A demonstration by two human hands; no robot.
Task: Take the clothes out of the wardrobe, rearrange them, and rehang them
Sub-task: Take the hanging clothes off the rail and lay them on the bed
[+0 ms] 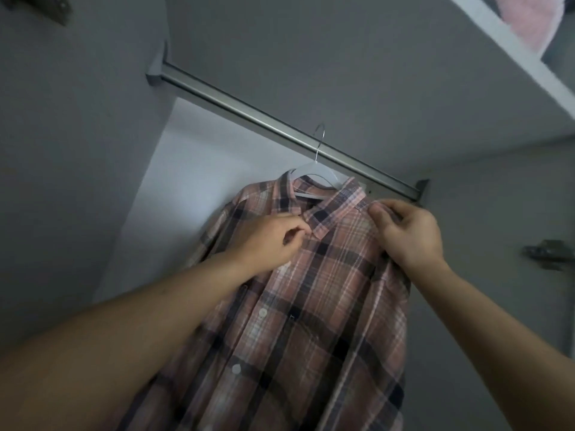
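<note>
A pink and dark plaid shirt [311, 306] hangs on a white hanger [314, 174], whose metal hook sits over the grey wardrobe rail [249, 115]. My left hand [267, 241] pinches the shirt's front edge just below the collar. My right hand [407, 234] grips the fabric at the shirt's right shoulder, close to the rail's right end. Both forearms reach up from the bottom of the view. The shirt's lower part runs out of the frame.
Grey wardrobe walls close in on the left and right. A shelf [529, 63] lies above the rail, with something pink and fluffy [529, 17] on it at the top right. A metal hinge [547, 253] is fixed to the right wall.
</note>
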